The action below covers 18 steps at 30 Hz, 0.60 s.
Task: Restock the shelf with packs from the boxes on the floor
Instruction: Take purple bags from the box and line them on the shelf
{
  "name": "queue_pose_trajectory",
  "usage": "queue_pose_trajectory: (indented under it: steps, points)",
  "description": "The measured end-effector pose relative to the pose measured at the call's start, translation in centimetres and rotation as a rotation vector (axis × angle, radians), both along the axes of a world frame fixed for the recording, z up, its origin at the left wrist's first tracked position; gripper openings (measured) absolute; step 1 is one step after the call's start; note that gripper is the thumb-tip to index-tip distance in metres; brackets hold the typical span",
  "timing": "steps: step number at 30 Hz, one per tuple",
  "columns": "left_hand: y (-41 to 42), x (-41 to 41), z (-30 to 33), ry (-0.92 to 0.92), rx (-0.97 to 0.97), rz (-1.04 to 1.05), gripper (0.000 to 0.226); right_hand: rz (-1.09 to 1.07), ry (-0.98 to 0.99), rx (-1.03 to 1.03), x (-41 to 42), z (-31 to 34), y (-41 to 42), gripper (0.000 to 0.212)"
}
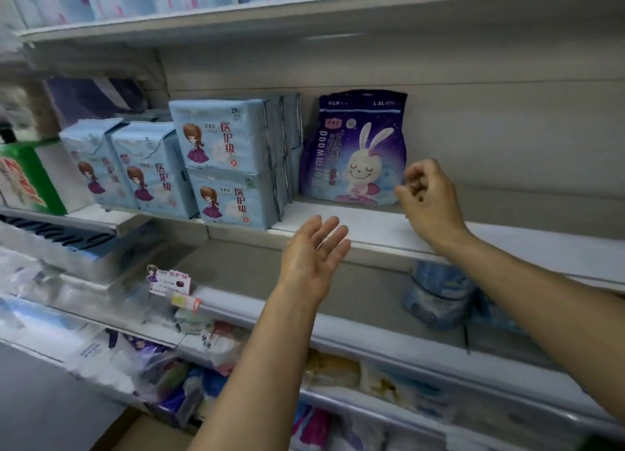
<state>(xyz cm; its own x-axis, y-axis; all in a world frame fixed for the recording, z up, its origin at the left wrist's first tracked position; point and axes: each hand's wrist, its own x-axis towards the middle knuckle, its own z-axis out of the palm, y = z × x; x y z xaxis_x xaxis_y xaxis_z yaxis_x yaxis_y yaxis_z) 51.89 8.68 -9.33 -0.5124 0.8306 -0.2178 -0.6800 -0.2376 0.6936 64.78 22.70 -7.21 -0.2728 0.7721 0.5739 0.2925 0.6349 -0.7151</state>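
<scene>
at the bottom edge of the view, nearest of all, a corner of a cardboard box (142, 433) shows on the floor. above it the lower shelves (389, 345) hold a jumble of blurred plastic-wrapped packs, and a small price tag (169, 283) with a cartoon girl hangs from a shelf lip at the left.

the left hand (313, 253) hovers just in front of the front edge of the middle shelf (372, 229), palm turned up and inward, fingers straight and loosely spread, touching nothing. the right hand (427, 197) is raised over that same shelf, a little farther in, its fingers loosely curled with thumb and forefinger near each other; it holds nothing, and sits just beside the lower right corner of the purple pack. whether a fingertip touches the pack cannot be told.

the purple pack (358, 146), printed with a white rabbit, stands upright at the back of the middle shelf, leaning against the back panel. to its left, touching or nearly so, are two stacked light blue packs (223, 166) at the shelf's front edge, with more behind them. farther left stand two more blue packs (125, 166) side by side, then a green and white box (27, 176) at the left edge.

the top shelf (304, 11) carries a row of pale packs, blurred.
</scene>
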Motion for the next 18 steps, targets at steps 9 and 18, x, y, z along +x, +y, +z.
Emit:
queue_pose_trajectory:
  steps: [9,18]
  points:
    - [-6.9,4.6,-7.7,0.000,-0.172,-0.166,0.020,0.103,-0.046,-0.122,5.6,-9.3,-10.7,0.019]
    - [-10.1,12.4,-20.3,-0.169,-0.458,-0.329,0.016,0.021,-0.190,-0.557,17.6,-22.3,-14.8,0.025]
